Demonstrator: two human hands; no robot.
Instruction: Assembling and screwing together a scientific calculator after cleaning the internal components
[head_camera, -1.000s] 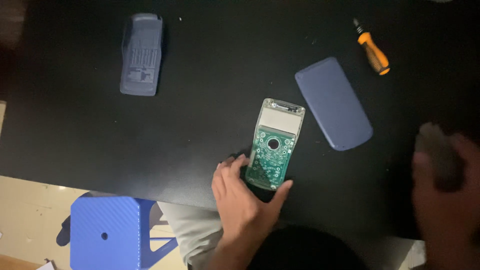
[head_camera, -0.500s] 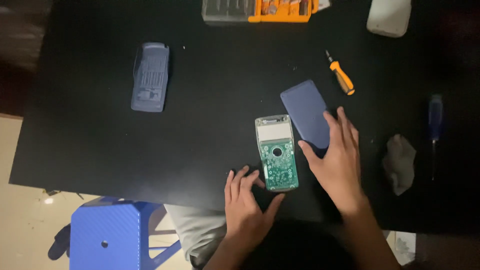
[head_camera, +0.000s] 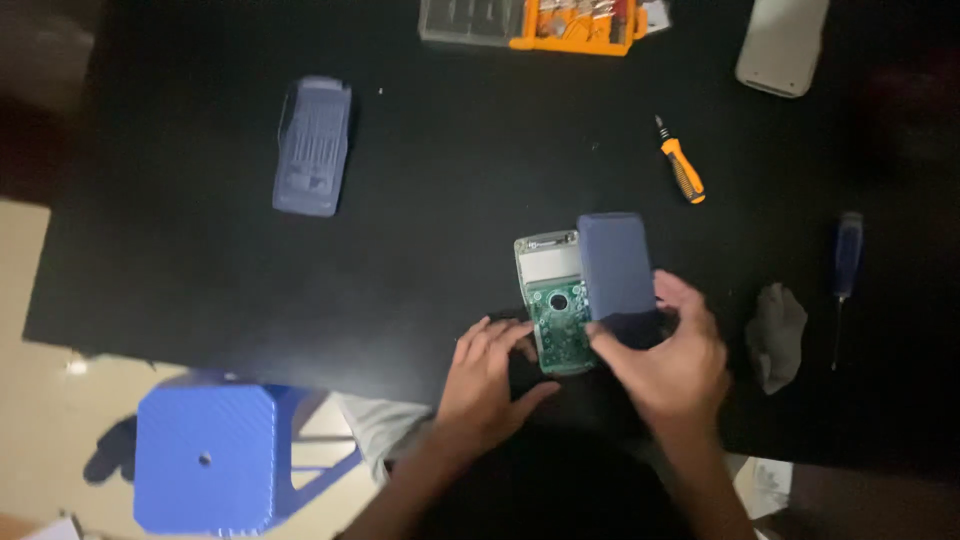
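On the black desk (head_camera: 200, 240), an opened handheld device with a bare green circuit board and a pale display window (head_camera: 553, 303) lies flat near the front edge, just in front of the person. The left hand (head_camera: 485, 385) rests beside its lower left corner, fingers spread and released, the fingertips touching the board's edge; it grasps nothing. The right hand (head_camera: 668, 357) is clenched around the lower end of a slate-blue rounded rectangular plastic cover (head_camera: 616, 268), thumb on one side and fingers on the other, holding it tilted over the right edge of the circuit board so that the two overlap.

Farther off to the left lies a blue-grey ribbed plastic casing half (head_camera: 313, 146). Toward the back edge sits a clear and orange screwdriver bit case (head_camera: 535, 24), with a pale grey rectangular shell (head_camera: 781, 45) to its right. An orange-handled small screwdriver (head_camera: 681, 164) lies behind the right hand, a blue-handled screwdriver (head_camera: 845, 265) and a crumpled grey cloth (head_camera: 776, 335) to its right. A blue plastic stool (head_camera: 205, 455) stands on the floor below the desk.
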